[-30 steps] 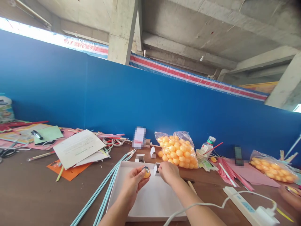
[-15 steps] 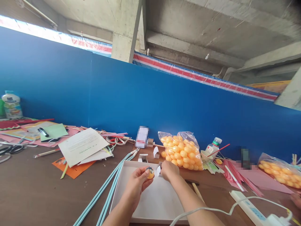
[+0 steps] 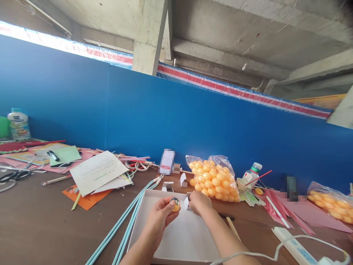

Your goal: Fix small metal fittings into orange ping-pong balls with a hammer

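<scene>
My left hand (image 3: 162,211) pinches an orange ball (image 3: 175,207) over the shallow white box lid or tray (image 3: 187,235). Part of the ball's upper side carries a dark, shiny patch like glittering pieces, too small to make out. My right hand (image 3: 200,202) is at the tray's far right edge, its fingers curled down by a small white open box (image 3: 186,202). Its fingertips are hidden, so what they hold cannot be seen. Two more small open boxes stand just beyond the tray: one with dark contents (image 3: 167,187) and one with a raised flap (image 3: 183,180).
A clear bag of orange balls (image 3: 212,178) sits behind my right hand. Pale blue cords (image 3: 121,224) run along the tray's left. Papers (image 3: 98,173) and scissors (image 3: 18,175) lie left. A power strip (image 3: 293,244) with a white cable (image 3: 261,254) crosses near my right forearm.
Both hands keep nearly the same places and grips. The view has shifted slightly, and a person's hand at the far right edge has gone out of sight.
</scene>
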`<state>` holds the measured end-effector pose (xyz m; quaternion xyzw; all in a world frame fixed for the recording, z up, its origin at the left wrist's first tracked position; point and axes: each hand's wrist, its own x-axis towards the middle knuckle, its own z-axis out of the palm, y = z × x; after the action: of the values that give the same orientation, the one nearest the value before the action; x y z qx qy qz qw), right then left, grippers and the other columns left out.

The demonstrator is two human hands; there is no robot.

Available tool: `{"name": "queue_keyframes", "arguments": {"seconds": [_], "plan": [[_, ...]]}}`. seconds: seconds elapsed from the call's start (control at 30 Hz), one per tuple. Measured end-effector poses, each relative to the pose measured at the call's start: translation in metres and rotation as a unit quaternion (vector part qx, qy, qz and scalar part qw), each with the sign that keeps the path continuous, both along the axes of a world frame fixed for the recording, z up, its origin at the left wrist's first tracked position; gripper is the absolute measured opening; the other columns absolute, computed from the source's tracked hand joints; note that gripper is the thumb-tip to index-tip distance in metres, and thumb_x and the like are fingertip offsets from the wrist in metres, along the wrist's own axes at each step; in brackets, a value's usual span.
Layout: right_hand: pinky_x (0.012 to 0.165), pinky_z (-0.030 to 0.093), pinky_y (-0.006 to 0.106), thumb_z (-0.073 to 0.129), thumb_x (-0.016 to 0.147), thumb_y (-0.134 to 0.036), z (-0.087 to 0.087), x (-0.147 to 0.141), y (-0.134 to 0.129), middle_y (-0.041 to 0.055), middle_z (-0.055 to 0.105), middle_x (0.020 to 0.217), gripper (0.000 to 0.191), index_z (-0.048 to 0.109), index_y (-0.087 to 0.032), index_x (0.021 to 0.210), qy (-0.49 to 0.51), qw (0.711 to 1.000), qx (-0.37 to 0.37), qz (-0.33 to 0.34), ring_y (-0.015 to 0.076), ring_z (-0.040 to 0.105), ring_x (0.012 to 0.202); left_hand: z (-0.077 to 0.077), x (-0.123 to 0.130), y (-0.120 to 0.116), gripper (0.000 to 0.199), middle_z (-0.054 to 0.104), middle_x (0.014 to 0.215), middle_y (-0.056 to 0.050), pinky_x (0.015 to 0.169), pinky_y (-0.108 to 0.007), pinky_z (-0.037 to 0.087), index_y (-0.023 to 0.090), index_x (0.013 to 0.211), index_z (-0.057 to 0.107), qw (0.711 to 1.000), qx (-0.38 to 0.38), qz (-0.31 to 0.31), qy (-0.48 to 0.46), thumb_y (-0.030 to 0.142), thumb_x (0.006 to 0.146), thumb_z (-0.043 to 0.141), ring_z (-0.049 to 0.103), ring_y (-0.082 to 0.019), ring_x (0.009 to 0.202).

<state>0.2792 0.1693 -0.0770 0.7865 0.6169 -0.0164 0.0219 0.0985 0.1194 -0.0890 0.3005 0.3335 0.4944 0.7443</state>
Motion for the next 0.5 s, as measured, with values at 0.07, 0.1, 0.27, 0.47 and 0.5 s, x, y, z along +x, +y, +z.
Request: {"name": "queue_keyframes", "arguments": {"seconds": [0.07,0.1,0.27,0.47,0.5], "plan": [[0.069,0.05,0.034,0.067,0.071,-0.019,-0.001,0.0,0.001,0.0069,0.073,0.087,0.013,0.069,-0.016,0.083,0.009,1.0,0.005,-0.001,0.0212,0.067,0.083,-0.001,0.0,0.0,0.028,0.067,0.1,-0.012,0.082,-0.029,0.053,0.012,0.096,0.062,1.0,0.0,0.001,0.002,0.028,0.075,0.069,0.066,-0.019,0.088],[0.068,0.049,0.033,0.067,0.069,-0.017,-0.001,0.0,0.001,0.007,0.073,0.085,0.012,0.069,-0.016,0.08,0.015,1.0,0.01,0.001,0.0216,0.067,0.081,-0.001,0.0,0.001,0.028,0.067,0.101,-0.012,0.082,-0.029,0.052,0.012,0.097,0.062,1.0,0.0,0.001,0.003,0.028,0.075,0.069,0.065,-0.019,0.089],[0.055,0.038,0.027,0.06,0.064,-0.013,0.001,0.005,-0.006,0.005,0.073,0.073,0.012,0.068,-0.023,0.062,0.064,0.996,0.065,0.012,0.0221,0.067,0.072,-0.001,0.0,0.001,0.029,0.066,0.103,-0.013,0.083,-0.028,0.052,0.012,0.097,0.062,1.0,-0.003,-0.001,0.007,0.028,0.075,0.068,0.065,-0.019,0.09],[0.052,0.033,0.026,0.055,0.071,-0.029,0.012,0.016,-0.025,0.0009,0.07,0.071,0.014,0.064,-0.025,0.062,0.168,0.973,0.157,0.003,0.0192,0.062,0.066,0.006,-0.001,-0.004,0.026,0.066,0.099,-0.012,0.085,-0.03,0.051,0.012,0.095,0.062,1.0,0.002,-0.001,0.004,0.027,0.075,0.068,0.065,-0.019,0.09],[0.052,0.034,0.026,0.054,0.072,-0.031,0.013,0.016,-0.029,0.0008,0.07,0.071,0.015,0.064,-0.025,0.062,0.192,0.967,0.171,0.006,0.0189,0.062,0.067,0.007,-0.001,-0.005,0.026,0.066,0.099,-0.011,0.086,-0.03,0.051,0.012,0.096,0.062,1.0,0.004,0.0,0.002,0.028,0.075,0.068,0.065,-0.019,0.09]]}}
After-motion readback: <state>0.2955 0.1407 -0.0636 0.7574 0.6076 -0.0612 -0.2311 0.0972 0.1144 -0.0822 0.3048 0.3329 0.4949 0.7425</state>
